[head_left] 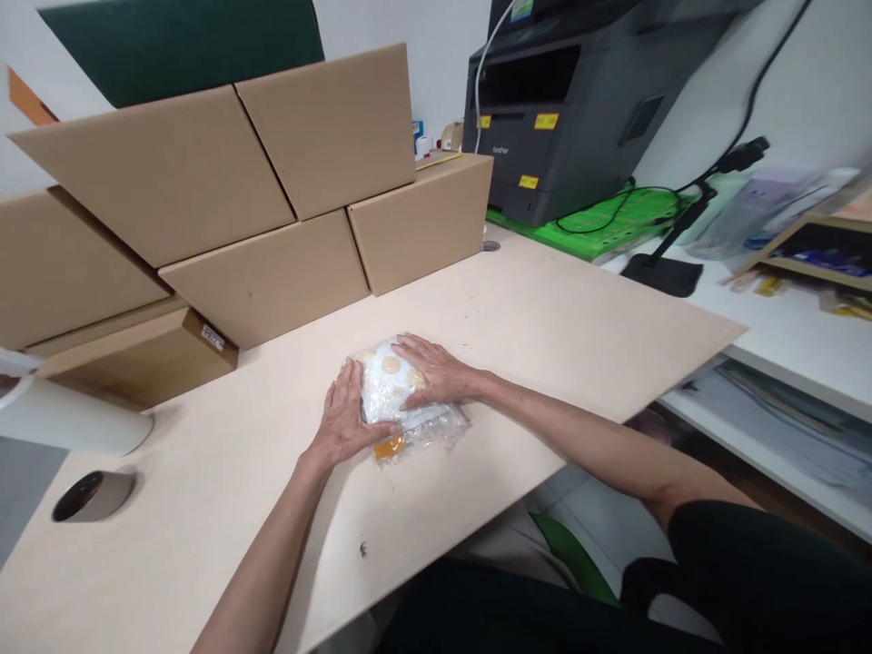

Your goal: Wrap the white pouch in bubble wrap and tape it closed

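Observation:
A clear plastic packet (393, 392) holding white cloth with yellow dots lies on the pale wooden table (545, 327), with an orange label at its near end. My left hand (347, 418) lies flat against the packet's left side, fingers together and stretched, thumb on its near edge. My right hand (436, 371) rests flat on top of the packet, fingers spread and pointing left. Both hands press on the packet; neither grips it.
Flat cardboard boxes (272, 209) are stacked along the back left. A white roll (68, 418) and a tape roll (92, 495) sit at the left. A black printer (565, 100), green mat (613, 222) and black stand (664, 272) are at the back right.

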A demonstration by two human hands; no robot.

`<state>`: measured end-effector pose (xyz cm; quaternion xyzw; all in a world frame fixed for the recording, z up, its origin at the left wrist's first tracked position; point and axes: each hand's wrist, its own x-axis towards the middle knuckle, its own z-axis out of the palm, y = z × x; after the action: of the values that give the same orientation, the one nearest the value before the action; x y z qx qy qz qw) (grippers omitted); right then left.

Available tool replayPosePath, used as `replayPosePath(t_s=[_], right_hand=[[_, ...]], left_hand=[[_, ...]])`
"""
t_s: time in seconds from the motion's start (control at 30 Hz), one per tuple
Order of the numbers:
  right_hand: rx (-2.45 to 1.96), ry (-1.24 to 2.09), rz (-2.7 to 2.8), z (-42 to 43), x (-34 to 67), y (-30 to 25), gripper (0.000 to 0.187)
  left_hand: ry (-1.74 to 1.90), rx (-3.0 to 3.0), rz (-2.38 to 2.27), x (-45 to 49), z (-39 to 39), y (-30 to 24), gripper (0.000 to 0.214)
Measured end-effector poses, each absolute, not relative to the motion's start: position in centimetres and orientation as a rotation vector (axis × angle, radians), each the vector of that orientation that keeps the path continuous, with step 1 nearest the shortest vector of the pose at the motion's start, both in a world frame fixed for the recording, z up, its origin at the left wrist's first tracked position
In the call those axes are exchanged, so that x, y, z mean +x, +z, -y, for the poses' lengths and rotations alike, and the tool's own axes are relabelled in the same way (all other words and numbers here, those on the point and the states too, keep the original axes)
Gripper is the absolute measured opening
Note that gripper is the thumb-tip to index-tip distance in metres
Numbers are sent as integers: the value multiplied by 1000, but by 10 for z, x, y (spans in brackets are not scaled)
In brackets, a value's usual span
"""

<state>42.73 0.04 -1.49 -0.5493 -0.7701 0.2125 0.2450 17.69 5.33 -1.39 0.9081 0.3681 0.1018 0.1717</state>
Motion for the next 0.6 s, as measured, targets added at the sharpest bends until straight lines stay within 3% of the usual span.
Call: replayPosePath(t_s=[0.13, 0.3, 0.43, 0.6], right_hand=[[-1383, 644, 1892, 4, 426, -14, 102], [-1399, 670, 1119, 10, 431, -20, 67], [-1284, 914, 1003, 13, 437, -19, 44], [-1191, 1068, 947, 13, 438, -14, 33]], left_hand=[[380, 2522, -1143, 177, -41, -7, 116], [446, 2595, -1097, 178, -12, 2, 107], [329, 2679, -1031, 185, 4, -1, 110], [595, 2652, -910, 188, 1, -18, 69]])
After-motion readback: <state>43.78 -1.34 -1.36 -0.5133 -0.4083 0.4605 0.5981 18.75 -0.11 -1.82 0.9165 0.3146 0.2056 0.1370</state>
